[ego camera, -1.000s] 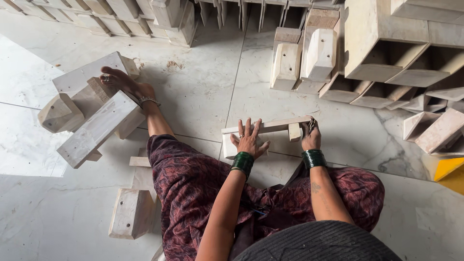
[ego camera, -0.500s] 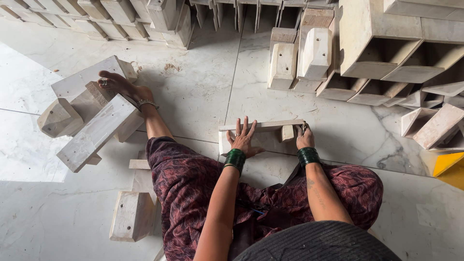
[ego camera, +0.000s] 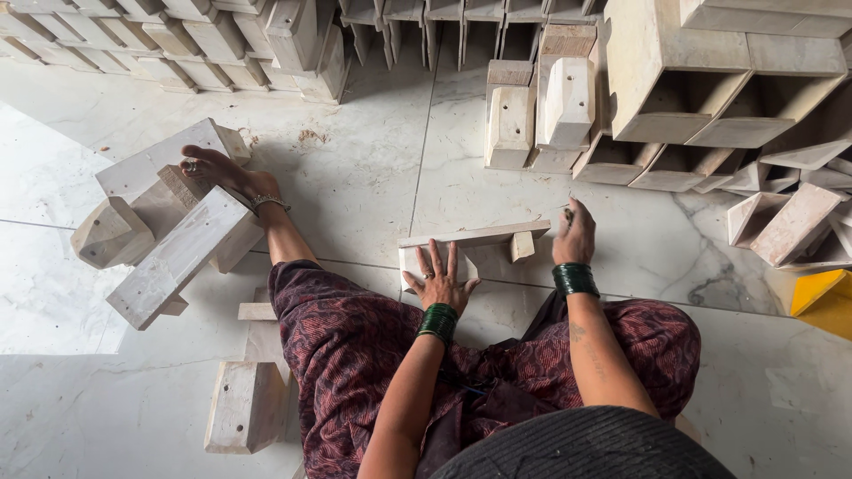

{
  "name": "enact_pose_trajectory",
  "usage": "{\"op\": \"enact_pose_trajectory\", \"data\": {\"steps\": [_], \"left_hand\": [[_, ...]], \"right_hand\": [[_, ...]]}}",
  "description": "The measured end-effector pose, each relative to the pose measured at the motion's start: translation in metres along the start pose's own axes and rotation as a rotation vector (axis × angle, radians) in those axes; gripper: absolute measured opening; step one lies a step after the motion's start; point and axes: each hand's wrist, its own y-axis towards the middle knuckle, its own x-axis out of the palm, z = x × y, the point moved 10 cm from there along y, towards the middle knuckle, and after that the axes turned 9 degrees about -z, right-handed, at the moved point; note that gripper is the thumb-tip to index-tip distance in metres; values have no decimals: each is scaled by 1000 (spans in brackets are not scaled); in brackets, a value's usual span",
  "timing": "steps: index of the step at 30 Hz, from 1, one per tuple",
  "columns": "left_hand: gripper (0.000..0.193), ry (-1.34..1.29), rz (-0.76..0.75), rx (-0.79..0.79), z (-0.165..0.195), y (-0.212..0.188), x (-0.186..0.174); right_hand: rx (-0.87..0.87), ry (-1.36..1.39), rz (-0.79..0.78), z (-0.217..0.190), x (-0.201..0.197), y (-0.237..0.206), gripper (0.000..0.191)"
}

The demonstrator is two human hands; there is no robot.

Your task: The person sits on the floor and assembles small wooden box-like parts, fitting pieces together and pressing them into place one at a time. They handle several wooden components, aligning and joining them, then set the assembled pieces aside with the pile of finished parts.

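I sit on a marble floor with a pale wooden board (ego camera: 484, 237) lying across in front of my knees. A small wooden block (ego camera: 523, 247) is fixed under its right part. My left hand (ego camera: 441, 277) lies flat on the board's left part, fingers spread. My right hand (ego camera: 575, 235) is at the board's right end, fingers curled around a small thin dark object (ego camera: 568, 204) that sticks out above the knuckles. Both wrists wear green bangles.
My bare foot (ego camera: 226, 173) rests on a wooden assembly (ego camera: 169, 235) at the left. Another wooden piece (ego camera: 247, 399) lies by my left knee. Stacked wooden blocks (ego camera: 532, 111) and open wooden boxes (ego camera: 710, 89) fill the back and right. A yellow object (ego camera: 821, 297) sits at the right edge.
Both hands stay on the board. The right hand has shifted slightly up along its right end; the left hand remains flat.
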Motion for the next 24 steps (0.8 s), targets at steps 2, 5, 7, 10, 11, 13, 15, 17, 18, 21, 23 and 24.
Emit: {"op": "enact_pose_trajectory", "data": {"steps": [2,5,7,10,11,13,15,17,18,21,23,24], "left_hand": [[101,-18,16,-6,3,-5,0],[100,-49,4,-9,4,-8,0],[100,-47,-12,-9,3,-8,1],[96,-50,-81,-14,-1,-6,10],[91,48,-15,-2,-1,-8,5],[80,240,115,20,1,-13,-2],[80,270,110,28,-2,-16,3],[80,205,58,45,-6,-17,10],[79,120,12,56,-7,-16,15],[85,-37,-20,75,-7,-17,16],[89,-62,-14,82,-5,-18,14],[90,-55,-12,82,-4,-19,13]], "right_hand": [[-126,-97,-51,-30,10,4,36],[-177,-244,-231,-69,46,1,41],[-201,-247,-384,-99,79,-10,47],[-276,-190,-623,-150,129,-33,41],[-309,-192,-701,-166,144,-41,41],[-270,-153,-850,-184,167,-53,35],[-322,-175,-821,-197,169,-55,37],[-377,-179,-756,-196,163,-53,30],[-411,-174,-707,-191,154,-50,23],[-401,-237,-487,-152,114,-36,38],[-332,-185,-360,-112,82,-22,32],[-271,-234,-290,-90,67,-15,35]]}}
